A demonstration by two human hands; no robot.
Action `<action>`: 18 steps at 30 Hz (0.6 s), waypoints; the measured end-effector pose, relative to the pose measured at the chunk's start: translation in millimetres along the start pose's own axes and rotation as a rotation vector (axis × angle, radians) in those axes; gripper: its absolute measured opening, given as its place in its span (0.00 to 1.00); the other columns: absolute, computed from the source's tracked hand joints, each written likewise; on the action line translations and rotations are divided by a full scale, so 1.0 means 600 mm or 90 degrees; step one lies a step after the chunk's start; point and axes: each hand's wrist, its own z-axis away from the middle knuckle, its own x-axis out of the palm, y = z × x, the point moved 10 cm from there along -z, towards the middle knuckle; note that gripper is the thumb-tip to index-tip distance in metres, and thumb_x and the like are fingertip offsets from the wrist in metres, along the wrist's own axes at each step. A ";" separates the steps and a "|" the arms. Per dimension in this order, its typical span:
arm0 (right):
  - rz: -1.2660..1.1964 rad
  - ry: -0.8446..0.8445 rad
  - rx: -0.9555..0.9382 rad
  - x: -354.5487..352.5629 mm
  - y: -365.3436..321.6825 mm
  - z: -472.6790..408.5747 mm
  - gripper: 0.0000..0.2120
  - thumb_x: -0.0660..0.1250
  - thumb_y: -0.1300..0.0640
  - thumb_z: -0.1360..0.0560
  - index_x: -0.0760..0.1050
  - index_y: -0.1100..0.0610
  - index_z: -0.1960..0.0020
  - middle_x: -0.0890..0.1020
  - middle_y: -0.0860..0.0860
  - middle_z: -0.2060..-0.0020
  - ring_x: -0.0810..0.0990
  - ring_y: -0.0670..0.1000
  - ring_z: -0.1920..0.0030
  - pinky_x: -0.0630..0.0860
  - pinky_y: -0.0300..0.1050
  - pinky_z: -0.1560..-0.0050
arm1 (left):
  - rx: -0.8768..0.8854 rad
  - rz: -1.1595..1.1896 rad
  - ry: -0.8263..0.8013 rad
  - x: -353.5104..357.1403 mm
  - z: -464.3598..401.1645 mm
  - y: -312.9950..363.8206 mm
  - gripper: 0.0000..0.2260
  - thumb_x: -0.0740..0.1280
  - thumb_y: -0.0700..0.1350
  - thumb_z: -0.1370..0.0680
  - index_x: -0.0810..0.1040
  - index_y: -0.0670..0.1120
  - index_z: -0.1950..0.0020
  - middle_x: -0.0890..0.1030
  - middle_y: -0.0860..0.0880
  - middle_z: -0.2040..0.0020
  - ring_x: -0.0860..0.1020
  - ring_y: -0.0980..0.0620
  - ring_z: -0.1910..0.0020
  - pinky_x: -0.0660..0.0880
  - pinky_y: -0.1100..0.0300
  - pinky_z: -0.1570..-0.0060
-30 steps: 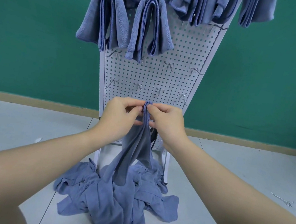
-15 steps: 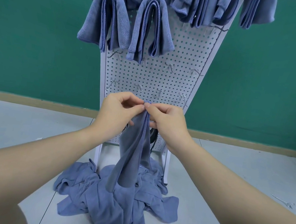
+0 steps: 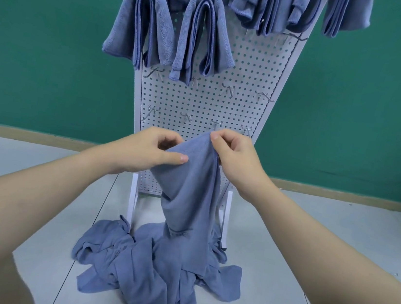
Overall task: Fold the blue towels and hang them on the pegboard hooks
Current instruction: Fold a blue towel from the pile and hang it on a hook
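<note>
The left hand [image 3: 143,149] pinches the top edge of a blue towel [image 3: 189,188] between its thumb, laid flat across the near face of the cloth, and fingers curled behind it. The right hand [image 3: 234,156] pinches the same edge at its upper corner, thumb and forefinger pressed together on the hem, the other fingers curled loosely behind. The two hands sit near each other with a short span of edge stretched between them. From that grip the towel hangs down as a narrow, lightly creased drape, and its lower end merges into a rumpled pile of blue towels [image 3: 153,268] lying on the pale tiled floor [image 3: 37,181]. Whether the held towel's bottom rests on the pile or is tangled in it cannot be told. Just behind the hands stands a white pegboard [image 3: 226,104] on a white frame, with rows of bare metal hooks [image 3: 152,111] showing above the hands. Higher up, folded blue towels [image 3: 145,22] hang side by side over hooks, with more along the top edge of the view. A green wall [image 3: 41,54] stands behind the board.
</note>
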 end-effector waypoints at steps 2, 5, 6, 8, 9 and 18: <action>0.045 0.006 0.000 -0.010 0.004 0.000 0.13 0.60 0.54 0.14 0.77 0.56 0.55 0.69 0.54 0.65 0.65 0.48 0.66 0.64 0.41 0.66 | -0.026 -0.032 -0.031 0.002 0.004 -0.014 0.04 0.73 0.46 0.21 0.83 0.50 0.56 0.82 0.59 0.61 0.77 0.61 0.61 0.72 0.67 0.57; 0.082 0.010 -0.003 -0.019 0.009 -0.002 0.14 0.59 0.54 0.14 0.76 0.57 0.55 0.70 0.53 0.65 0.65 0.48 0.66 0.66 0.40 0.65 | -0.049 -0.064 0.016 -0.026 0.004 -0.032 0.08 0.75 0.49 0.22 0.82 0.47 0.56 0.81 0.55 0.62 0.76 0.56 0.62 0.74 0.59 0.54; 0.091 0.014 -0.003 -0.021 0.011 -0.004 0.14 0.59 0.54 0.14 0.76 0.58 0.55 0.71 0.54 0.64 0.67 0.48 0.65 0.71 0.43 0.61 | -0.048 -0.074 0.040 -0.037 0.005 -0.033 0.09 0.75 0.50 0.22 0.82 0.46 0.57 0.80 0.52 0.62 0.75 0.55 0.62 0.75 0.54 0.54; 0.094 0.025 0.008 -0.023 0.023 -0.008 0.15 0.59 0.50 0.16 0.76 0.57 0.55 0.74 0.54 0.63 0.72 0.51 0.61 0.81 0.58 0.50 | -0.032 -0.075 0.090 -0.057 0.006 -0.026 0.10 0.76 0.50 0.23 0.81 0.45 0.58 0.80 0.45 0.63 0.75 0.52 0.63 0.79 0.46 0.54; 0.091 0.027 0.016 -0.023 0.029 -0.009 0.15 0.59 0.48 0.17 0.76 0.55 0.56 0.75 0.54 0.62 0.73 0.52 0.61 0.80 0.66 0.46 | -0.017 -0.070 0.119 -0.066 0.008 -0.019 0.10 0.76 0.50 0.23 0.81 0.46 0.58 0.80 0.42 0.61 0.75 0.50 0.63 0.80 0.43 0.55; 0.028 0.104 0.040 -0.027 0.025 -0.010 0.17 0.53 0.49 0.13 0.67 0.56 0.57 0.71 0.49 0.64 0.69 0.50 0.62 0.72 0.55 0.61 | 0.124 -0.018 0.252 -0.101 0.028 0.037 0.10 0.75 0.45 0.22 0.84 0.60 0.47 0.85 0.59 0.57 0.81 0.54 0.58 0.79 0.56 0.52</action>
